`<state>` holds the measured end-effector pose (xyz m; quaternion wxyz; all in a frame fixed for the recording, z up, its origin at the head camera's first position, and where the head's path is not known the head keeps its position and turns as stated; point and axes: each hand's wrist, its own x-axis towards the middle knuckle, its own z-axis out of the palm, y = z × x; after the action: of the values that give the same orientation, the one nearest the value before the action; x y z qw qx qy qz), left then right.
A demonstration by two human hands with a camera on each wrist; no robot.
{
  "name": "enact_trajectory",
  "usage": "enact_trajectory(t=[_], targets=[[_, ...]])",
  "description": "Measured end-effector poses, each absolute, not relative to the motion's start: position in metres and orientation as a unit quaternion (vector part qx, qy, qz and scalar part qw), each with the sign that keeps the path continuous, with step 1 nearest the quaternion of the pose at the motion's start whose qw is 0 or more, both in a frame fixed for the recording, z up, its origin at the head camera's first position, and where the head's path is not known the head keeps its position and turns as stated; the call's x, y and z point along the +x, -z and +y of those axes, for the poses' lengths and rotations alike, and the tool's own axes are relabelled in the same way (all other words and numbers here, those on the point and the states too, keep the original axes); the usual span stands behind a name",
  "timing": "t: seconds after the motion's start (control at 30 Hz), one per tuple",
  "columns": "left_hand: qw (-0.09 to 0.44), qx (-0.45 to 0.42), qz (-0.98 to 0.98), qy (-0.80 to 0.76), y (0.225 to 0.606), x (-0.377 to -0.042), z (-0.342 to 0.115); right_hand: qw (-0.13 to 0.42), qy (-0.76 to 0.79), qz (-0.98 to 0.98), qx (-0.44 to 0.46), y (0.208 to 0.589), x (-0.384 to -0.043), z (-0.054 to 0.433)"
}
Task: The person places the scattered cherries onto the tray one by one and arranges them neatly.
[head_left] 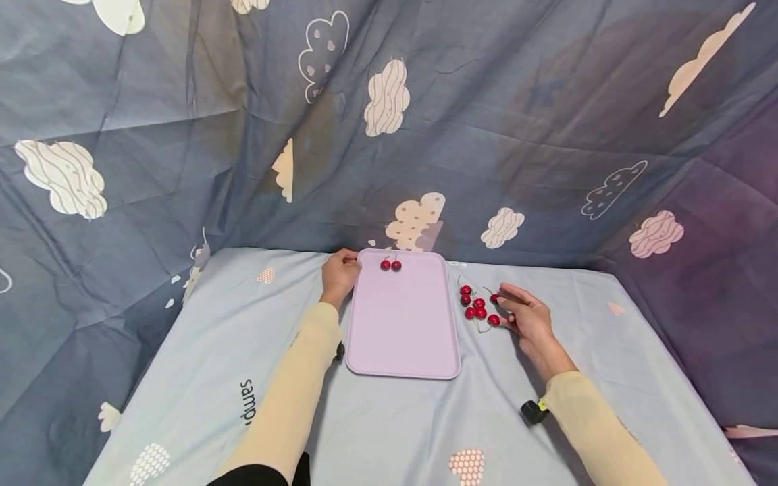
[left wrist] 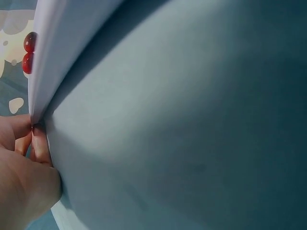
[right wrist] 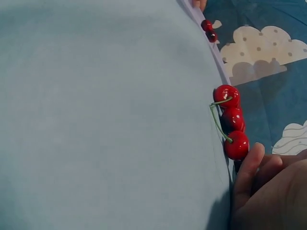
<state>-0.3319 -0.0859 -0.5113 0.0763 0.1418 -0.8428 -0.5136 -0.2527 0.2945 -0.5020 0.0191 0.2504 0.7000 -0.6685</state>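
Note:
A lilac rectangular tray point(head_left: 404, 324) lies on the cloth, with two red cherries point(head_left: 391, 265) side by side near its far edge. At the tray's far left corner, my left hand point(head_left: 340, 275) pinches the rim; the left wrist view shows thumb and fingers on either side of it. Right of the tray lies a loose group of several cherries point(head_left: 479, 304) with green stems. My right hand point(head_left: 530, 322) is at the group's right side, with one cherry point(head_left: 495, 298) between thumb and index finger, partly hidden. Another cherry point(head_left: 494, 320) sits beside its lower fingers.
A light blue printed cloth point(head_left: 389, 432) covers the table. Dark blue cloud-patterned fabric point(head_left: 462, 135) hangs behind it and at both sides. A black wrist device point(head_left: 534, 412) sits below the right forearm.

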Motion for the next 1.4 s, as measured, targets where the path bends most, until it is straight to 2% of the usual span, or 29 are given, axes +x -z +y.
enact_trajectory(t=[0.4,0.9,1.4], targets=[[0.072,0.138,-0.841,0.518,0.514,-0.334,-0.089,0.031,0.614,0.743,0.264,0.505,-0.258,0.287],[0.068,0.144,-0.838,0.522,0.512,-0.332,-0.087,0.011,0.616,0.738,0.274,0.499,-0.254,0.285],[0.065,0.145,-0.835,0.527,0.513,-0.333,-0.089,0.027,0.708,0.689,0.153,0.469,-0.253,0.222]])
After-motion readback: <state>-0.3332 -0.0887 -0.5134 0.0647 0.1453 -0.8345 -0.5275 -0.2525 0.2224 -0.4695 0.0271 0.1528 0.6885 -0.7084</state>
